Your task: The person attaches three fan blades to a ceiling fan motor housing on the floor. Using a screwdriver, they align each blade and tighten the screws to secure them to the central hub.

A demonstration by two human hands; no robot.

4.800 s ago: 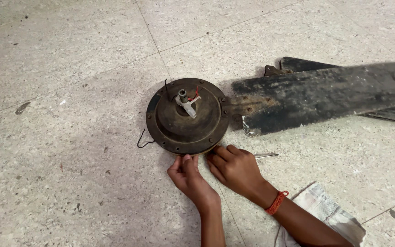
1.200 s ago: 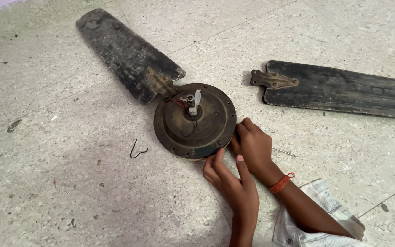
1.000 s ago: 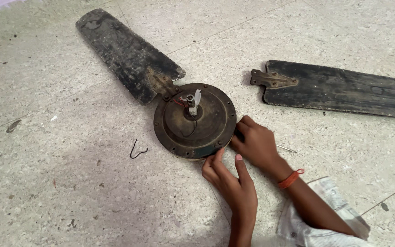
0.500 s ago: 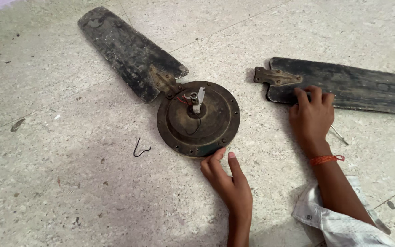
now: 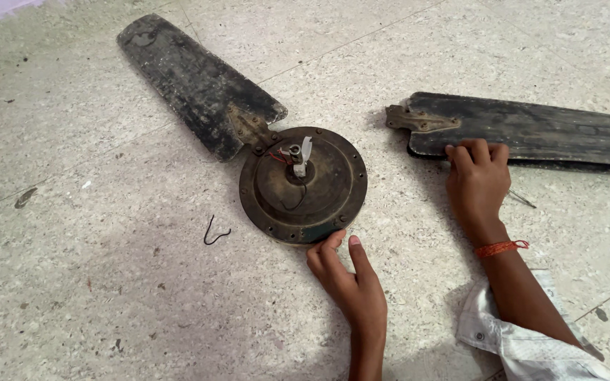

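Far to your left, a dark, grimy fan blade (image 5: 195,81) lies flat on the floor, its bracket end bolted to the round, rusty motor housing (image 5: 303,185); a short shaft with red and black wires sticks up from the hub (no label or print shows on any of it); a small bent piece of black wire (image 5: 214,231) lies on the floor just left of the housing. Your left hand (image 5: 344,275) rests at the housing's near rim, fingers spread and loose, fingertips touching the edge, gripping nothing. Further right, your right hand (image 5: 478,185), an orange thread band (image 5: 500,248) at the wrist and a white cuff (image 5: 524,339) below it, is curled over the near edge of a second, detached fan blade (image 5: 531,130), holding it; that blade lies flat with its metal bracket (image 5: 418,118) pointing toward the housing, well apart from it. The floor (image 5: 93,303) is pale speckled stone in large slabs with thin joints, dusty and stained.
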